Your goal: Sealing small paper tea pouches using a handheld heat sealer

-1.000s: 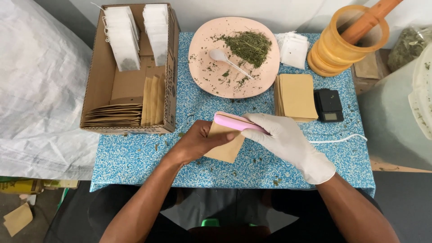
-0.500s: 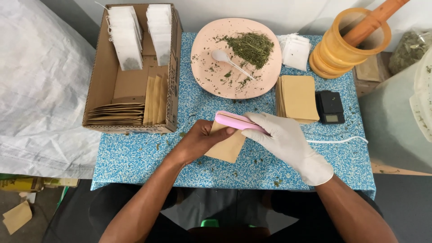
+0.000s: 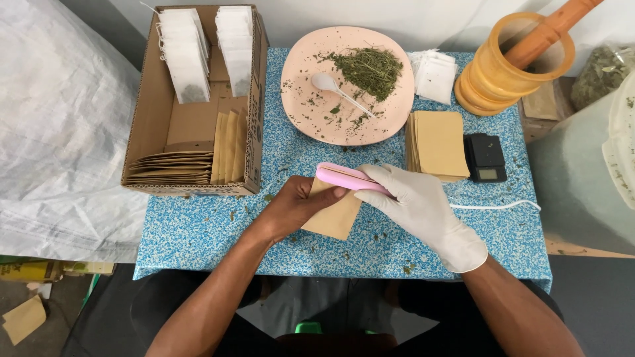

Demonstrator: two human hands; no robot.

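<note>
The small brown paper pouch (image 3: 334, 215) lies near the front middle of the blue speckled table (image 3: 198, 231), one end caught under the pink sealer (image 3: 349, 178). Your left hand (image 3: 294, 208), bare, has its fingers curled closed on the pouch and holds it by its upper left part, thumb touching the tip of the sealer. Your right hand (image 3: 413, 201), in a white glove, is wrapped around the sealer with fingers closed on it, pressing it across the top of the pouch. A white cord (image 3: 496, 206) runs from the gloved hand toward the right edge of the table.

Just beyond your right hand sits a stack of brown pouches (image 3: 440, 142), with a small black scale (image 3: 486, 157) touching its right side. Behind them is a pink plate (image 3: 304, 109) holding dried green herbs (image 3: 370, 66) and a white spoon (image 3: 334, 87). White tea bags (image 3: 436, 73) lie between the plate and a yellow wooden mortar (image 3: 496, 73) with its pestle (image 3: 549, 30) leaning inside. To your left, a cardboard box (image 3: 142, 125) holds two rows of white bags (image 3: 185, 53) and brown pouches.
</note>
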